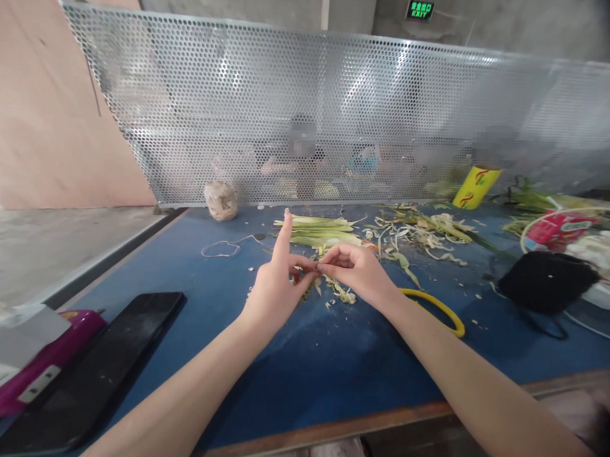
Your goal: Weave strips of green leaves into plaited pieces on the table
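Note:
My left hand (278, 281) and my right hand (356, 270) meet at their fingertips above the blue table (300, 368). Both are closed in a pinch, with one left finger pointing up. Whatever lies between the fingertips is too small to make out. Just beyond them is a bundle of pale green stalks (319, 230). Under the fingers lie small shredded plant scraps (340, 291). A yellow ring-shaped band or handle (449, 313) rests beside my right forearm, partly hidden by it.
A perforated metal screen (270, 87) borders the far edge, with people behind it. Peelings (430, 229), a yellow roll (476, 188) and a black pouch (548, 282) lie right. Left are a phone (90, 374), a purple device (65, 353), string (221, 249) and a wrapped lump (220, 200).

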Motion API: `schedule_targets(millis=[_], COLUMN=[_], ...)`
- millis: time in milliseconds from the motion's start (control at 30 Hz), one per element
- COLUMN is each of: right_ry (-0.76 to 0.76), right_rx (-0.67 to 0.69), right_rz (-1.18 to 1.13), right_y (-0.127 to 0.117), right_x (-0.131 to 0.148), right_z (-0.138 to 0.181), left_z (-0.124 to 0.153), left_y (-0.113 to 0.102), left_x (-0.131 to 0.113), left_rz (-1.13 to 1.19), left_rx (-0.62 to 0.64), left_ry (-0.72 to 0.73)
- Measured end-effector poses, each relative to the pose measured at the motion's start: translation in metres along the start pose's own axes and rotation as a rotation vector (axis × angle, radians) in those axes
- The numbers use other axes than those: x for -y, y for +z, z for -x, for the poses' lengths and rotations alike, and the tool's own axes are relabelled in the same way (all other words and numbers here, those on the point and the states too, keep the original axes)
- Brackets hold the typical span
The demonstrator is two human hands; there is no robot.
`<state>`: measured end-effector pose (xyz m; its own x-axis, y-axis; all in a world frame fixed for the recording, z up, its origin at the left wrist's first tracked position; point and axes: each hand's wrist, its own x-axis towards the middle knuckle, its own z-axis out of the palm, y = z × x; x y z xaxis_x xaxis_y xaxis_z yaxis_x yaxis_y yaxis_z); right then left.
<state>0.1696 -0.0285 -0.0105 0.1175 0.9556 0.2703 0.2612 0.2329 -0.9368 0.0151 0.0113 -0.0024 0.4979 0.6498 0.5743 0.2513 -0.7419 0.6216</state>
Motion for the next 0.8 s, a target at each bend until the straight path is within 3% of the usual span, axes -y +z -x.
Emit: schedule_targets(millis=[200,400,667,800], right_ry=[0.059,0.014,0.058,0.101], right_rx=[-0.015,-0.018,-0.035,-0.024], right_rz=[0.032,-0.007,-0.103,-0.120], right_y=[-0.002,-0.002,-0.003,-0.005], right_x=[0.003,0.002,0.005,0.002], right_z=[0.001,0.000,0.000,0.000], left_z=[0.003,0.005,0.002,0.001], left_y=[-0.002,0.002,-0.003,-0.008], left_x=[0.000,0.006,0.003,-0.003], left_rz=[-0.170,-0.365,-0.525,-0.611], left_rx=[-0.002,-0.026,-0.051,-0.023], left_ry=[0.146,0.338,0.790,0.911])
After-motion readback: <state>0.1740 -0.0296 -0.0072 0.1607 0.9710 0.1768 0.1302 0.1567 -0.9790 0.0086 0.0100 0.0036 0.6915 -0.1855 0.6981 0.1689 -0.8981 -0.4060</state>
